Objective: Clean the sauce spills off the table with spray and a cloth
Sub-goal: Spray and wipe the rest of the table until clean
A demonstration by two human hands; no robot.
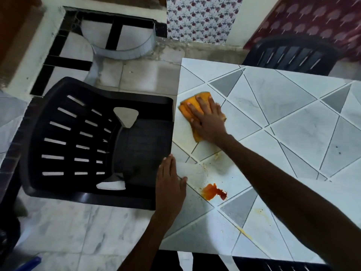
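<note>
right hand lies flat with fingers spread and straight, pressing the orange cloth onto the tiled surface near its left edge, gripping nothing. left hand sits at 7 o'clock from the cloth, palm down and fingers straight on the surface edge, holding nothing. red sauce spill is at 6 o'clock from the cloth, just beside the left hand, with a yellow smear at 5 o'clock from it; black chair sits at 9 o'clock against the surface.
</note>
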